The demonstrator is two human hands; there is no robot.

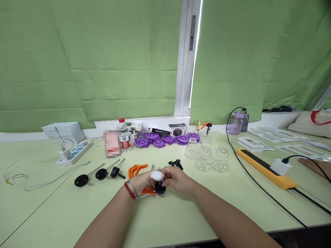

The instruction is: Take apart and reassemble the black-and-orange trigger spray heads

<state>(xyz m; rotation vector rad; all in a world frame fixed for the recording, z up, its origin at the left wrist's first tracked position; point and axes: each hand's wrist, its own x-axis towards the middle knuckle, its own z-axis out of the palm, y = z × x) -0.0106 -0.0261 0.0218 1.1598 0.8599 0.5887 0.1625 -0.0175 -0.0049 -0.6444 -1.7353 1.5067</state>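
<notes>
Both hands meet over the near middle of the table. My left hand (145,179) has its fingers closed about a white, smooth, rounded piece (156,175). Thumb and fingers of my right hand (177,179) are pinched together at that piece's right edge; what they grip is hidden. Just below the fingertips shows a black round-headed part (160,188), and a thin metal rod (146,196) runs left from near it. Orange hooked pieces (137,168) lie behind my left hand, another orange piece (149,190) beneath it. Black small parts (176,164) rest beyond my right hand.
Black discs with metal rods (81,180) lie at left. Purple wheel-like parts (157,142) line the back beside a water bottle (125,137). Clear plastic cups (203,163) stand right of centre. An orange power strip (266,168) and black cable (254,175) occupy the right.
</notes>
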